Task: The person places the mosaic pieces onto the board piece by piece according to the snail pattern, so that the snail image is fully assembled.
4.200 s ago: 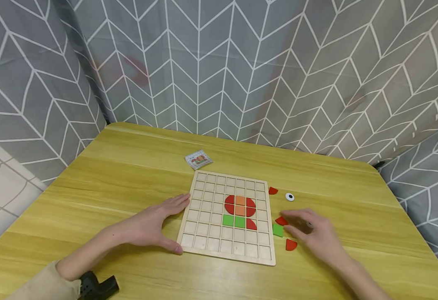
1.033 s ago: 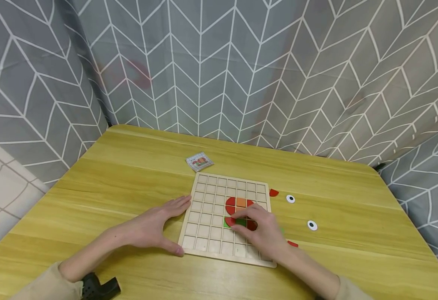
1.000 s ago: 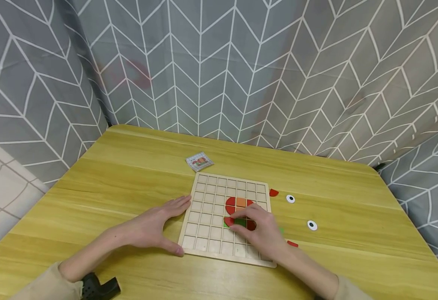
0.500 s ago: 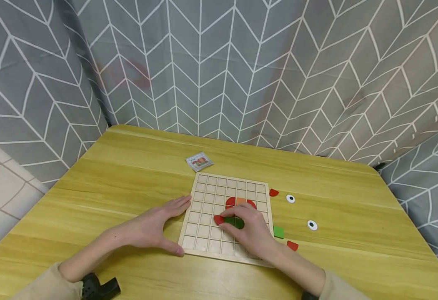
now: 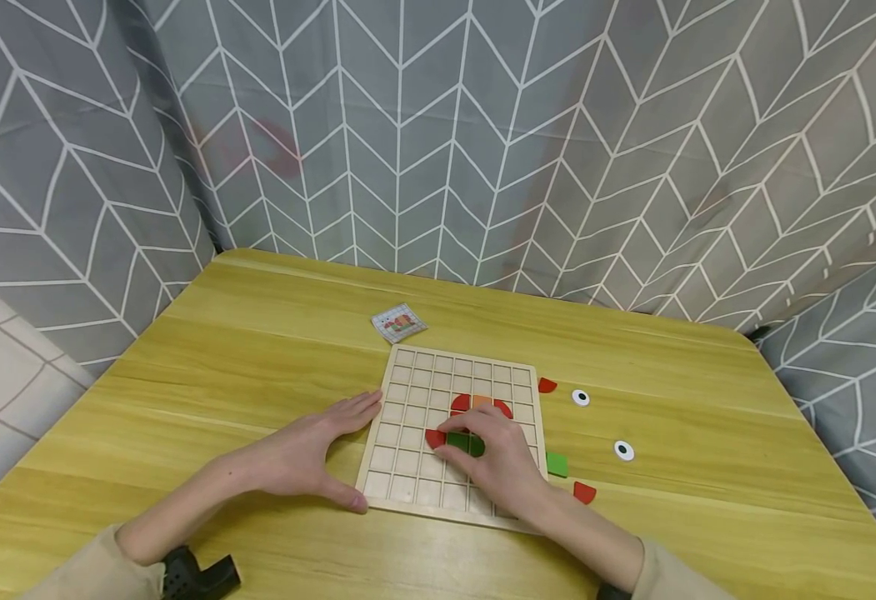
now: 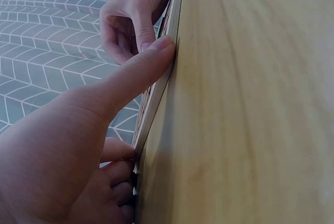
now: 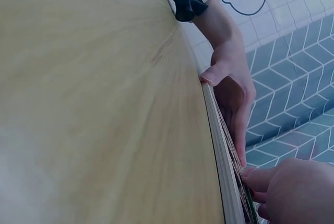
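A pale wooden grid board lies on the table. My left hand is spread along its left edge, thumb at the near corner and fingertips at the side; the left wrist view shows the thumb touching the board's edge. Over the grid, my right hand pinches a red quarter-circle tile between thumb and forefinger. That tile is at the cell left of two green square tiles. Above them, red quarter-circles and an orange square are partly hidden by the right hand.
Right of the board lie a red quarter-circle, two white eye discs, one farther back and one nearer, a green square and another red quarter-circle. A picture card lies beyond the board. A patterned curtain hangs behind the table.
My right hand came from the loose tiles on the right with a red quarter-circle, then slid left across the green squares to the cell beside them. My left hand stays at the board.
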{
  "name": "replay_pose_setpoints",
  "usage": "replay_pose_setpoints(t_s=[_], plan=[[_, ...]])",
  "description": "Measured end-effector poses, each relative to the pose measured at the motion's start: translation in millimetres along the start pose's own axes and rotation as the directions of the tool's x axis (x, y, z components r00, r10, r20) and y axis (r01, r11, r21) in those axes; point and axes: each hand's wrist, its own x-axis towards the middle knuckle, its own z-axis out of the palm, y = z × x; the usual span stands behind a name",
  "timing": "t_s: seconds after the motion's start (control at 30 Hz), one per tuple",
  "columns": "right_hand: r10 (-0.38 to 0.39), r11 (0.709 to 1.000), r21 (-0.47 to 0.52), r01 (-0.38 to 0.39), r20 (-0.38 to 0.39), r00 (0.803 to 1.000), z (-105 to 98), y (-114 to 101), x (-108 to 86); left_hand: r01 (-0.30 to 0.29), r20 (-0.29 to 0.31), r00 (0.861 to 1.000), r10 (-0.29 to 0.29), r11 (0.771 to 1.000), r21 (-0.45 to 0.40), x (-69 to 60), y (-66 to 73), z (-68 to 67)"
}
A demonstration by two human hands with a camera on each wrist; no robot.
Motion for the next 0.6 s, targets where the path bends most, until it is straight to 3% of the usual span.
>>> replay_pose_setpoints(t_s=[0.37,0.6], plan=[[-0.011,1.0,-0.01,0.011,-0.014,1.0,0,-1,0.3,0.001,-0.001,1.0,-0.001,1.0,-0.005,-2.1,-0.7,-0.2],[-0.041,0.998,0.038,0.044,-0.061,0.997,-30,12,-10.6,-0.003,0.002,1.0,0.003,1.0,-0.006,-1.1,-0.6,-0.5]])
